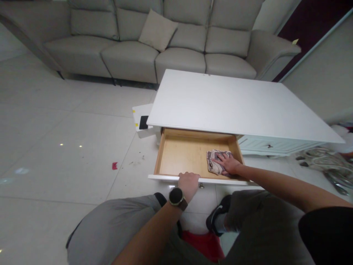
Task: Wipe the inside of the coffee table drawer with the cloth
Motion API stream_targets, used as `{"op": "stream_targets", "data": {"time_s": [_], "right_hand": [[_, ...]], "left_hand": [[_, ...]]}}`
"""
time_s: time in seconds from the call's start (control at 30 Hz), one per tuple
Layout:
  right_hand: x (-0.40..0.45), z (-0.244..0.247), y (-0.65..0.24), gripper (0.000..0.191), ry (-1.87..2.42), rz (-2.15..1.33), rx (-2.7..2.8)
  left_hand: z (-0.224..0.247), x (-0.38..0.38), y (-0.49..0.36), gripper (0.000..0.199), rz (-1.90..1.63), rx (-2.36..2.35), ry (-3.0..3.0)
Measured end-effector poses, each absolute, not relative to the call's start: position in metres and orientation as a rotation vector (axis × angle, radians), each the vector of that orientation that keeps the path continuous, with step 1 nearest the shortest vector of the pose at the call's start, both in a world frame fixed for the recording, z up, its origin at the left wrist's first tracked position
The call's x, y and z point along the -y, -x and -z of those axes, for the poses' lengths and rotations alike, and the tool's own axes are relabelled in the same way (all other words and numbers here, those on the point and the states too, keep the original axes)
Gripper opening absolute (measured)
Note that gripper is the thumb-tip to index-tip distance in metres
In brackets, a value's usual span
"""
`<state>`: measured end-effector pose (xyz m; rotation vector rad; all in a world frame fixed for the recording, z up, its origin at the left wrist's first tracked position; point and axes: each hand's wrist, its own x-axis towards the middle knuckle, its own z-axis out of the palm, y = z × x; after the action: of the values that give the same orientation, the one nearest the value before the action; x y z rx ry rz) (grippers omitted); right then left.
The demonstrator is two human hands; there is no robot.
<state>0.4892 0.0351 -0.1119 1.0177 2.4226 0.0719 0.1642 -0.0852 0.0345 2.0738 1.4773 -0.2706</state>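
A wooden drawer (182, 154) with a white front is pulled out of the white coffee table (234, 103). My left hand (189, 184), with a watch (176, 196) on its wrist, is closed over the top edge of the drawer front. Inside, at the right end of the drawer, lies a folded patterned cloth (213, 166). My right hand (228, 164) rests flat on this cloth with its fingers spread. Part of the cloth is hidden under that hand. Below the front's edge, a small knob (201, 186) shows beside my left hand.
A grey sofa (129, 55) with a cushion (157, 30) stands behind the table. A white box (143, 132) with a black flat item (143, 122) sits left of the table. Red scrap (114, 166) lies on the floor. A red object (204, 244) is beneath me. Assorted items (322, 162) lie at right.
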Motion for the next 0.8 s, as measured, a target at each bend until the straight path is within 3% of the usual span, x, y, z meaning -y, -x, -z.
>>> {"op": "stream_targets", "data": {"time_s": [0.8], "right_hand": [[-0.051,0.123,-0.507,0.102,-0.983,-0.096,-2.430]], "left_hand": [[-0.039,0.083,-0.165,0.032,0.308,-1.464,-2.046]]}}
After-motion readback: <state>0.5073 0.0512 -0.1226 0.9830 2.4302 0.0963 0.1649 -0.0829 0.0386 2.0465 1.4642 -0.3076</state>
